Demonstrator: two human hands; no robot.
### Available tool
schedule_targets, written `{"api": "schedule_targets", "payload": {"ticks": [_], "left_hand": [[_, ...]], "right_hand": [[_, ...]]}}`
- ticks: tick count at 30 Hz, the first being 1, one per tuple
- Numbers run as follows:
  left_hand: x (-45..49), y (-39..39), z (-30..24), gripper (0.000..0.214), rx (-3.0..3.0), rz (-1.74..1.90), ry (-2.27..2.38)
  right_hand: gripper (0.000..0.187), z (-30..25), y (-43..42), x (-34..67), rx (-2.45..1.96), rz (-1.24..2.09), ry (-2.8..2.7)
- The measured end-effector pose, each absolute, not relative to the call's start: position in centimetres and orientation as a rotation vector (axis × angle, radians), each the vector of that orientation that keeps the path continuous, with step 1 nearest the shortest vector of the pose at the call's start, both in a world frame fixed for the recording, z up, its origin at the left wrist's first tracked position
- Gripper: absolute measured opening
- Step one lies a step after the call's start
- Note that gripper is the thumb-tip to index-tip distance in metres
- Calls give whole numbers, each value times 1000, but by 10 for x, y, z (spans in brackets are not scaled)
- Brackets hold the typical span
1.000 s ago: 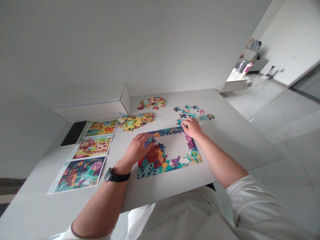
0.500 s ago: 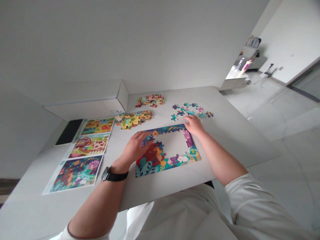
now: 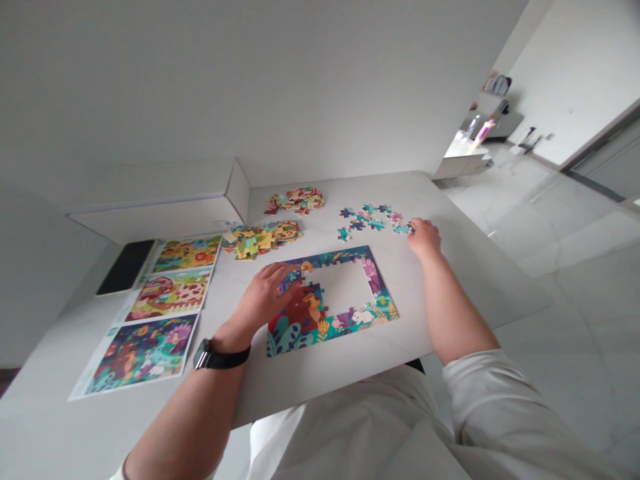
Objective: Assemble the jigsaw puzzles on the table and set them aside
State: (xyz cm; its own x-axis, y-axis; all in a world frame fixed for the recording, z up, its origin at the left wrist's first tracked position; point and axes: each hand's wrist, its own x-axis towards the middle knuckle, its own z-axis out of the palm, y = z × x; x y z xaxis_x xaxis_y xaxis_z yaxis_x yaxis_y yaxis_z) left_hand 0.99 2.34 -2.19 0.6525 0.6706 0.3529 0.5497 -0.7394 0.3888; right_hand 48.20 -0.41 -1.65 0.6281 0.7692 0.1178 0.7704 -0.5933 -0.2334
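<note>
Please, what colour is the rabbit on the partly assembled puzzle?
The rabbit on the puzzle is white; it shows best in the head view.

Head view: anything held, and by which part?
The right hand is at the right side of a loose puzzle piece; whether its grip is closed cannot be told. The left hand covers part of the puzzle, holding nothing visible.
</note>
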Motion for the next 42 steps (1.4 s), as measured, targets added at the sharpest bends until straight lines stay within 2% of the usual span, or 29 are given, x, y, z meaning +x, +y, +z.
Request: {"api": "schedule_targets", "payload": {"ticks": [5,11,17,26,35,42], "left_hand": [[11,24,-24,40,2640,700,976],[12,23,-24,41,2633,688,979],[12,23,-25,41,2627,671,985],[10,24,-24,45,2619,656,1041],[10,23,-24,46,2625,664,1034],[10,23,-23,45,2622,672,1031]], "right_hand": [[51,-20,-12,512,-2654,59,-1112],[54,-23,-8,503,-2688,133,-1239],[39,-20,-4,483,-2522,104,-1484],[39,-22,-3,480,-2634,85,-1310],[27,-19,-4,484,-2576,102,-1208],[5,-16,-3,493,-2318,178,-1191]]}}
